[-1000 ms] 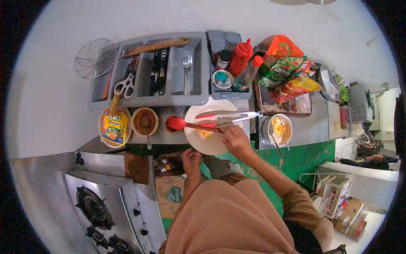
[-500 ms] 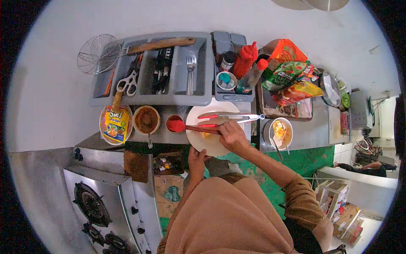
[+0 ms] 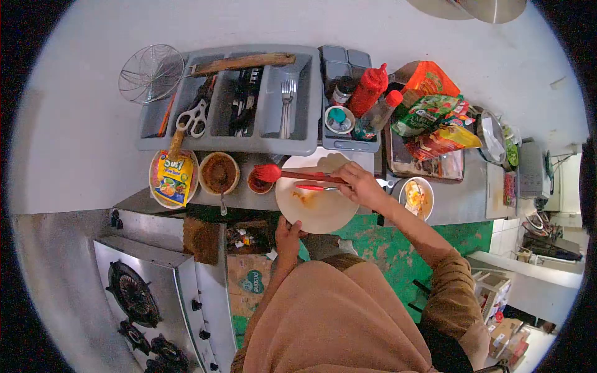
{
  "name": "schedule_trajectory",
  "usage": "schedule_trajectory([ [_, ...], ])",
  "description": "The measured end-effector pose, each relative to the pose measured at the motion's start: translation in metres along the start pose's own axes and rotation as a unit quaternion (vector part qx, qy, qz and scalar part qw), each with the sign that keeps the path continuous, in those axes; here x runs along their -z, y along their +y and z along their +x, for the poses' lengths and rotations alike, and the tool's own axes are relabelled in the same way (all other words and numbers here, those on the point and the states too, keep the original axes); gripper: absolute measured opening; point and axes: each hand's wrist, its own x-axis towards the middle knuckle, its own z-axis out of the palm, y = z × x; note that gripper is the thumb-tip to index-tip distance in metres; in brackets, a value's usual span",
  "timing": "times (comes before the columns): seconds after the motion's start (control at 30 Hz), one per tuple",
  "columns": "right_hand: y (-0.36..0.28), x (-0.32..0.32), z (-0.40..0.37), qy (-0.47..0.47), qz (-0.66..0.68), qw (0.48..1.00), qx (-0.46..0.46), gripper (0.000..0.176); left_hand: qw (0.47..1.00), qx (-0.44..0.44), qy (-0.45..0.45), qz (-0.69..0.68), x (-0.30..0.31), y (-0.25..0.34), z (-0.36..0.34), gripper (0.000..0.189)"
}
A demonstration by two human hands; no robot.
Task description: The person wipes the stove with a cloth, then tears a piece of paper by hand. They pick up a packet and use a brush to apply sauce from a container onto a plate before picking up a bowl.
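My right hand [image 3: 359, 184] is closed round the wooden handle of a brush [image 3: 268, 173] with a red head. The brush head is over the edge of a small bowl of red sauce [image 3: 259, 183]. Beneath the hand lies a large pale plate [image 3: 323, 214] with an orange smear on it. Red-tipped tongs [image 3: 315, 187] rest across the plate, partly hidden by the hand and the brush. My left hand [image 3: 288, 237] is at the plate's near left edge, its fingers partly under the rim; how it grips is partly hidden.
Left of the plate are a bowl of brown-red sauce [image 3: 219, 174] and a yellow packet [image 3: 173, 178] on a bowl. Behind stand a grey cutlery tray [image 3: 305, 144] and bottles [image 3: 369, 89]. A white bowl [image 3: 416, 198] is at right, a gas stove [image 3: 140, 298] at lower left.
The brush has risen slightly and shifted right with my right hand. More of the plate's smear shows. The head view has shifted slightly.
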Motion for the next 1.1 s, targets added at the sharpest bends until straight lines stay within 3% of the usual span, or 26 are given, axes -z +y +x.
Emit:
schedule_trajectory([
  [0.17,0.016,-0.004,0.004,-0.001,0.024,0.999,0.027,0.029,1.0,-0.019,-0.006,0.019,0.001,0.006,-0.001,0.025],
  [0.23,0.019,-0.005,0.006,-0.054,0.046,0.997,-0.014,0.028,1.0,-0.011,0.007,0.008,-0.003,0.015,-0.004,0.026],
  [0.47,0.027,-0.011,0.016,-0.052,0.063,0.997,0.008,0.025,0.999,0.001,0.008,0.034,0.002,0.012,-0.004,0.029],
  [0.67,0.029,-0.012,0.021,-0.081,0.08,0.993,-0.043,0.026,0.999,-0.01,0.007,0.039,0.0,0.008,-0.004,0.027],
  [0.73,0.033,-0.017,0.021,-0.044,0.087,0.995,-0.022,0.027,0.999,-0.014,0.006,0.041,0.0,0.008,-0.004,0.025],
  [0.87,0.039,-0.021,0.021,-0.054,0.101,0.993,-0.035,0.027,1.0,-0.006,-0.001,-0.016,0.0,0.004,-0.005,0.022],
  [1.1,0.026,-0.018,0.019,-0.034,0.1,0.994,0.027,0.026,1.0,-0.007,0.015,0.003,-0.003,0.009,-0.007,0.021],
])
